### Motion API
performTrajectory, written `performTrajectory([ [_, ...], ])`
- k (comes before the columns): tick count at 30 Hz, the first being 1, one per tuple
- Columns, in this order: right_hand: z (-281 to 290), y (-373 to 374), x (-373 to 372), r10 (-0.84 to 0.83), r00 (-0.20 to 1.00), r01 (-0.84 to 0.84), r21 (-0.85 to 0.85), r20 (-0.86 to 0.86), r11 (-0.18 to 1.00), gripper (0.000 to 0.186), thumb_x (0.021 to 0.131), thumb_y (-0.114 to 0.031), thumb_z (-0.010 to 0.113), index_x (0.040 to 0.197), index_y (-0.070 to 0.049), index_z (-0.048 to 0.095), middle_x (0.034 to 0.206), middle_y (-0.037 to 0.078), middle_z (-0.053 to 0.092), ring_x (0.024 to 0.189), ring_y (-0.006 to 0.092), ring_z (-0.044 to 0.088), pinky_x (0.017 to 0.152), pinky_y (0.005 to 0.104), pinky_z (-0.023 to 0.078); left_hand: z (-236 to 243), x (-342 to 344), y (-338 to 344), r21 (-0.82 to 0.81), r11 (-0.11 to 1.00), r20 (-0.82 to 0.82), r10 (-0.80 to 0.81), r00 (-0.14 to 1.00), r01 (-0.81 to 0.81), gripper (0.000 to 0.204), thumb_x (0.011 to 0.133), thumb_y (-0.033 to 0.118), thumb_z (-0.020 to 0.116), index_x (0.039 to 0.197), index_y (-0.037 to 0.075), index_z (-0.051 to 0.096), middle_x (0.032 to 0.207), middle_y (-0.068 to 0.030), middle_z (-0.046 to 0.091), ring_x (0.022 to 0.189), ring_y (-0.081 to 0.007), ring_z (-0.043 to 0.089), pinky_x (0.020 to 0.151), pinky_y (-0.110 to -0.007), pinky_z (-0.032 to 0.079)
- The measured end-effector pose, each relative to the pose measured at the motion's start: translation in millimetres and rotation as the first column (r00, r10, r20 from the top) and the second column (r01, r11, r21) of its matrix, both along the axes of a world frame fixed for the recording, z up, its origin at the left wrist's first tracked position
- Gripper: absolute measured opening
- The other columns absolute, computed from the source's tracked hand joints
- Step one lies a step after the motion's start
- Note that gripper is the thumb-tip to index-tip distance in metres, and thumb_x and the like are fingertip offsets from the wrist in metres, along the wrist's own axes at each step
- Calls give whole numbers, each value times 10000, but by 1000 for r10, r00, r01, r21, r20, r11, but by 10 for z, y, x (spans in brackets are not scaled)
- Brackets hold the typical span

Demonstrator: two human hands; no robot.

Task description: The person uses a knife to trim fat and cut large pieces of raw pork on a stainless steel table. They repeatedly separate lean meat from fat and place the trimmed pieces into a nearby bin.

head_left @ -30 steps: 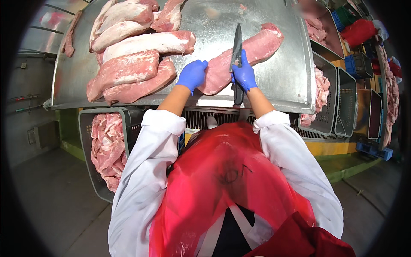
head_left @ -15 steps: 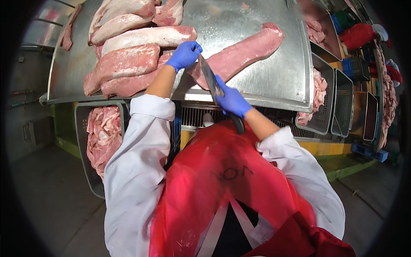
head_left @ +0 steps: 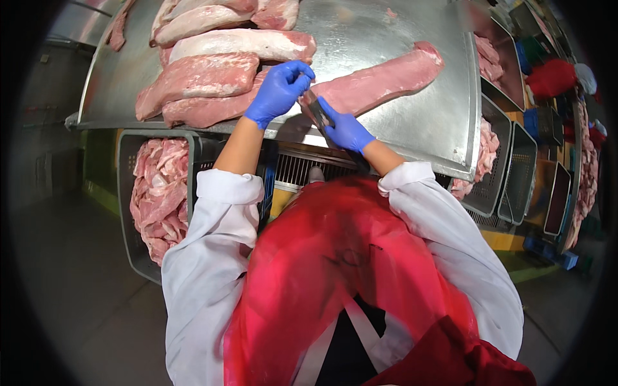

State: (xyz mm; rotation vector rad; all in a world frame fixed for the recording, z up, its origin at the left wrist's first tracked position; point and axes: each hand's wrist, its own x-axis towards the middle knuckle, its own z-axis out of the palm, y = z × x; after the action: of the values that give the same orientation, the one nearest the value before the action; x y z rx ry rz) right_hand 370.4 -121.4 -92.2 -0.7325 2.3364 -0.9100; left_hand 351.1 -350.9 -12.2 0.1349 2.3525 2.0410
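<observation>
My right hand (head_left: 348,131), in a blue glove, is wrapped round the knife (head_left: 316,113), whose handle points back toward my apron. The blade slants up and left, over the near left end of a long trimmed pork loin (head_left: 383,77). Beside that end is my left hand (head_left: 279,92), also gloved, its fingertips pinched together. What they hold, if anything, I cannot make out. Under and left of this hand lies another loin (head_left: 212,105), partly covered by the hand, with a paler loin (head_left: 243,45) behind it.
The meat lies on a steel table (head_left: 438,112). Below its near left edge stands a grey crate (head_left: 126,212) with meat trimmings (head_left: 159,193). More crates (head_left: 519,174) line the right side. Farther right is a person in red (head_left: 552,79).
The view has shifted, so the table appears turned and moved slightly. My left hand has turned a little, with its fingers still pinched. The right hand keeps hold of the knife.
</observation>
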Motion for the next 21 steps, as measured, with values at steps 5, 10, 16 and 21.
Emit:
performTrajectory([
  [5,92,826,386,155,977,-179,-165,-148,970,719,932,-168,534,1576,-225,220,1051,308,668,915,466,675,839,495,523,993,856,-639,125,945,-238,326,915,-304,53,943,48,634,982,12,633,802,-24,609,688,-95,560,640,-250,467],
  [10,434,1426,116,-175,924,267,-247,339,931,773,909,-62,546,1594,-216,222,746,74,634,567,109,537,578,270,494,1065,2407,-2042,-341,561,-268,711,650,-754,151,944,45,612,1085,13,653,931,-21,681,774,-139,624,699,-274,510],
  [16,575,1389,-394,-278,916,320,-106,289,941,793,910,-73,550,1592,-266,195,666,73,620,506,144,575,512,316,516,660,2418,-1619,-947,73,-134,795,592,-312,531,867,319,645,1319,43,598,1167,-247,661,1070,-397,649,904,-441,523],
  [21,278,1090,-527,-282,888,359,-164,364,919,807,915,-47,572,1591,-293,207,740,34,603,553,99,533,505,277,482,-101,651,286,-775,581,13,406,914,-247,533,851,361,653,1301,77,618,1179,-225,663,1090,-391,634,949,-455,497],
])
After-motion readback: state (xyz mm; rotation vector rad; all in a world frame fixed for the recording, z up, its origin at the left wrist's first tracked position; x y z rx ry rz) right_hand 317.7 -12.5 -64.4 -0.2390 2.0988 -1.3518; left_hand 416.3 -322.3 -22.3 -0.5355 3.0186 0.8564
